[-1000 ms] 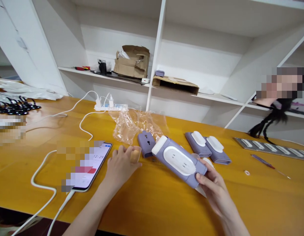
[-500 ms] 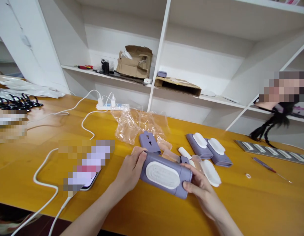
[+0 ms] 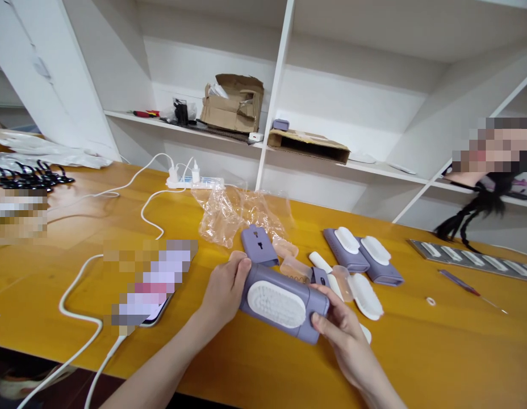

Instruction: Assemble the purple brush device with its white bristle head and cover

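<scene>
A purple box-shaped case (image 3: 255,272) with a white oval bristled pad (image 3: 277,304) on its upper face is held between both hands above the wooden table. My left hand (image 3: 227,284) grips its left end, thumb on top. At the right end, my right hand (image 3: 338,321) is closed round the case, thumb on the face near a seam. Just behind lie a purple plate with cut-outs (image 3: 259,245), clear plastic pieces (image 3: 295,270) and a white oval brush piece (image 3: 366,296). Two similar purple cases (image 3: 345,250) with white oval tops rest behind to the right.
A phone (image 3: 161,284) with a white cable lies left. Crumpled clear bags (image 3: 221,213) and a power strip (image 3: 212,183) are at the back. On the right are a screwdriver (image 3: 459,282), a small ring (image 3: 431,301) and a grey metal strip (image 3: 472,258). Shelves (image 3: 357,165) stand behind.
The held case has shifted slightly left with both hands still on it. Part of a white piece beside my right hand now shows.
</scene>
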A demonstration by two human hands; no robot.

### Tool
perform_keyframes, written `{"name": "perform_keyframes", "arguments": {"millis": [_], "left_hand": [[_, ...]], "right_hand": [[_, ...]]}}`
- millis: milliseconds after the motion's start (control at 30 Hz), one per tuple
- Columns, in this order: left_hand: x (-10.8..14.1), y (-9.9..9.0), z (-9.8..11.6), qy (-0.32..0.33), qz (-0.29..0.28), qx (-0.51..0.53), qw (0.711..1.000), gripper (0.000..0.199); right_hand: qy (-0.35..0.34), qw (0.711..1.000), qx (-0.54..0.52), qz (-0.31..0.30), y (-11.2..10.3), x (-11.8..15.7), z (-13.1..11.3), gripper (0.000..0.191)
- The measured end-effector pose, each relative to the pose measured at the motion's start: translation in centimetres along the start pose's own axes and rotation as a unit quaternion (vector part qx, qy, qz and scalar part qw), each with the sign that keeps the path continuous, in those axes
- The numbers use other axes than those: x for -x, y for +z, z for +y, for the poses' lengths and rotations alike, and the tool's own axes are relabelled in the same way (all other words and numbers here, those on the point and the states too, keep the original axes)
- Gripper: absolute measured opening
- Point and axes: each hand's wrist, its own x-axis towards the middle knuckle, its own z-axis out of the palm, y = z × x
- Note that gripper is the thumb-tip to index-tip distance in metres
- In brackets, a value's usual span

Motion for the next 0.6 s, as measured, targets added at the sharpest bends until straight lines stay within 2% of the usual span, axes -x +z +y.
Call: {"name": "perform_keyframes", "arguments": {"millis": [133, 267, 400, 500, 600], "left_hand": [[-0.2, 0.0, 0.1, -0.047, -0.003, 0.039, 0.998, 0.042], [-0.2, -0.1, 0.8, -0.119, -0.043, 0.158, 0.979, 0.042], [0.0, 0.0, 1.3, -0.143, -0.017, 0.233, 0.962, 0.041], [0.0, 0.2, 1.1, -0.145, 0.012, 0.244, 0.959, 0.038], [-0.1, 0.5, 0.9, -0.187, -0.011, 0.260, 0.947, 0.036]], "right_hand": [[-0.019, 1.000, -0.005, -0.001, 0.4, 0.2, -0.4, 0.044], [-0.076, 0.997, 0.032, -0.009, 0.1, 0.3, -0.3, 0.041], [-0.129, 0.989, 0.070, 0.004, -0.1, 0.3, 0.1, 0.042], [-0.129, 0.989, 0.074, -0.006, 0.1, 0.1, 0.3, 0.043], [-0.093, 0.993, 0.065, -0.015, 0.1, -0.3, 0.3, 0.044]]}}
